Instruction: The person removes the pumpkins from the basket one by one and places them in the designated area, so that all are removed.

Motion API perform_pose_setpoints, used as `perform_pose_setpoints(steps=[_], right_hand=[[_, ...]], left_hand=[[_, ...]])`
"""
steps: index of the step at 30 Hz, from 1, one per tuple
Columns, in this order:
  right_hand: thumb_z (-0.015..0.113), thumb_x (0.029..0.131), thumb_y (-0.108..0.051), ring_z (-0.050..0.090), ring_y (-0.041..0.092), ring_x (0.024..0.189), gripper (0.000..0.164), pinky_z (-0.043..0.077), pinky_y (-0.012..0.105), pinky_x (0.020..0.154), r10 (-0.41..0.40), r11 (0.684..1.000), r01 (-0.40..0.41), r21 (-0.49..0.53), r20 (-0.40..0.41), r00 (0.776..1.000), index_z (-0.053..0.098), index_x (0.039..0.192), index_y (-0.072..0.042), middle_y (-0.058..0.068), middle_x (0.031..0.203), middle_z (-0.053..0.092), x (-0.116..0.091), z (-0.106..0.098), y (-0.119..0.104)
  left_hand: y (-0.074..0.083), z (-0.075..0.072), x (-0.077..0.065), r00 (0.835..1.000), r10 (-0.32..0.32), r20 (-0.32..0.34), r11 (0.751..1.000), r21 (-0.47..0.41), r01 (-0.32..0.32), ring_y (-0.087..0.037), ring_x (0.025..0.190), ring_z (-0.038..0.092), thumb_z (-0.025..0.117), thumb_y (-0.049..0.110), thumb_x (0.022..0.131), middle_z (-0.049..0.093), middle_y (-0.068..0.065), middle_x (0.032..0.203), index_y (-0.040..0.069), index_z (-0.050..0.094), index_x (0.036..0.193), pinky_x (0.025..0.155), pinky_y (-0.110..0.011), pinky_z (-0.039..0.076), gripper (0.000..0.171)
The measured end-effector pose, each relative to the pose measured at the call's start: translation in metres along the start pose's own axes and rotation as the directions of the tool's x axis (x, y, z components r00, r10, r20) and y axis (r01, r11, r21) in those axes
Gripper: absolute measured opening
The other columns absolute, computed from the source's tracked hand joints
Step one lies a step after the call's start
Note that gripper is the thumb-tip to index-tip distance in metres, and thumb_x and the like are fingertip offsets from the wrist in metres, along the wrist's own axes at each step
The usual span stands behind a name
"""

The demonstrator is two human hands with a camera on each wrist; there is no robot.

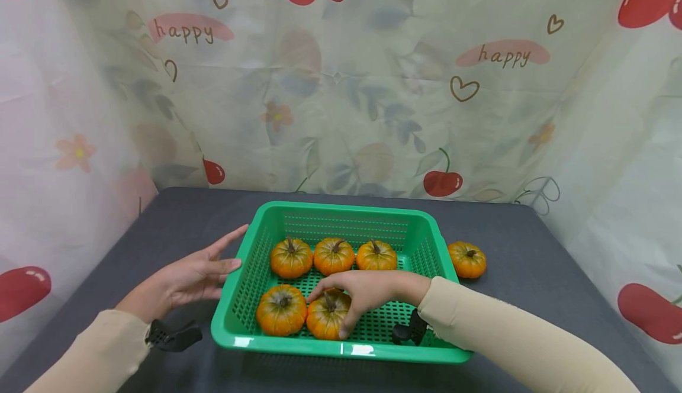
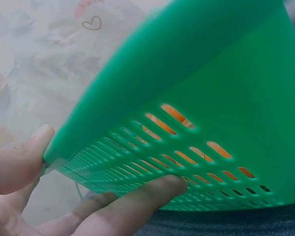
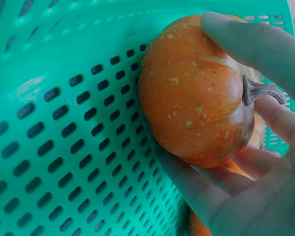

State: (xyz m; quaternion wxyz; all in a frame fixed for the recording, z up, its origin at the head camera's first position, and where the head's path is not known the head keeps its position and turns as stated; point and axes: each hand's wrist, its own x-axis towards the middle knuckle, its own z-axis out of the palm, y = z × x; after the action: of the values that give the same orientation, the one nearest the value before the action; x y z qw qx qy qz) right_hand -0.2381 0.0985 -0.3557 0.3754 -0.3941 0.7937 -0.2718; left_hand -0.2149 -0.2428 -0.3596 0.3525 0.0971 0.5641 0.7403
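Inside a green plastic basket (image 1: pixel 346 208), my right hand (image 1: pixel 367 289) holds a small orange pumpkin (image 1: pixel 324 321) between thumb and fingers. In the right wrist view the thumb lies over the side of this pumpkin (image 3: pixel 191 98), its brown stem (image 3: pixel 263 92) pointing toward the palm. Another pumpkin (image 1: pixel 281 310) sits to its left, in the front row. Behind them stand three more, a left one (image 1: pixel 290 258), a middle one (image 1: pixel 334 255) and a right one (image 1: pixel 376 255). My left hand (image 1: pixel 194 277) touches the basket's left side, its fingers fairly straight against the slotted outer wall (image 2: pixel 226 98).
One pumpkin (image 1: pixel 467 260) rests on the dark cloth-covered table (image 1: pixel 511 251), just outside the basket's right wall. A printed curtain (image 1: pixel 341 115) with cherries and "happy" lettering hangs behind and on both sides. Dark camera mounts sit at the left wrist (image 1: pixel 173 335) and right wrist (image 1: pixel 411 329).
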Motion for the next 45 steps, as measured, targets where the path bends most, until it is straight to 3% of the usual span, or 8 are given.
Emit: perform_pose_setpoints(steps=[10,21,30,38,45], right_hand=[[0.084,0.076,-0.016,0.042,0.007,0.129,0.07,0.044,0.025,0.101,-0.01,1.0,0.01,-0.011,0.017,1.0,0.05,0.136,-0.03,-0.014,0.139,0.047,0.0006,0.0001,0.0017],[0.083,0.077,-0.016,0.044,0.005,0.126,0.07,0.045,0.024,0.1,-0.037,0.999,0.038,-0.014,0.026,0.999,0.05,0.137,-0.028,-0.012,0.139,0.046,0.0013,-0.0006,0.0039],[0.083,0.077,-0.018,0.043,0.005,0.126,0.068,0.045,0.024,0.1,-0.033,0.999,0.034,-0.027,0.028,0.999,0.051,0.136,-0.028,-0.012,0.139,0.047,0.0018,-0.0015,0.0039],[0.083,0.077,-0.022,0.043,0.005,0.125,0.066,0.044,0.025,0.1,-0.027,0.999,0.028,-0.035,0.025,0.999,0.051,0.135,-0.031,-0.012,0.138,0.046,0.0013,-0.003,0.0034],[0.083,0.077,-0.023,0.044,0.005,0.124,0.066,0.044,0.026,0.1,-0.032,0.999,0.032,-0.039,0.002,0.999,0.051,0.134,-0.031,-0.012,0.137,0.046,-0.0009,-0.0051,0.0009]], left_hand=[[-0.0004,-0.0008,0.0004,1.0,0.003,0.015,1.0,-0.016,-0.003,-0.03,0.114,0.063,0.046,0.01,0.103,0.053,-0.01,0.135,0.039,-0.015,0.153,0.093,-0.053,0.051,0.084],[-0.0001,-0.002,0.0009,1.0,-0.005,0.019,1.0,-0.018,0.005,-0.031,0.116,0.062,0.045,0.01,0.103,0.052,-0.008,0.136,0.039,-0.015,0.153,0.095,-0.055,0.049,0.083],[0.0002,-0.0014,0.0005,1.0,-0.004,0.001,1.0,0.001,0.004,-0.032,0.116,0.061,0.046,0.011,0.103,0.042,-0.011,0.141,0.039,-0.014,0.153,0.094,-0.056,0.049,0.083],[-0.0001,-0.0025,0.0008,1.0,-0.004,0.009,1.0,-0.002,0.004,-0.031,0.115,0.062,0.045,0.011,0.103,0.05,-0.01,0.137,0.04,-0.014,0.153,0.094,-0.056,0.05,0.083],[0.0006,-0.0014,0.0011,1.0,-0.002,0.006,1.0,0.0,0.002,-0.031,0.114,0.062,0.047,0.011,0.103,0.044,-0.012,0.139,0.039,-0.014,0.153,0.093,-0.056,0.05,0.083]])
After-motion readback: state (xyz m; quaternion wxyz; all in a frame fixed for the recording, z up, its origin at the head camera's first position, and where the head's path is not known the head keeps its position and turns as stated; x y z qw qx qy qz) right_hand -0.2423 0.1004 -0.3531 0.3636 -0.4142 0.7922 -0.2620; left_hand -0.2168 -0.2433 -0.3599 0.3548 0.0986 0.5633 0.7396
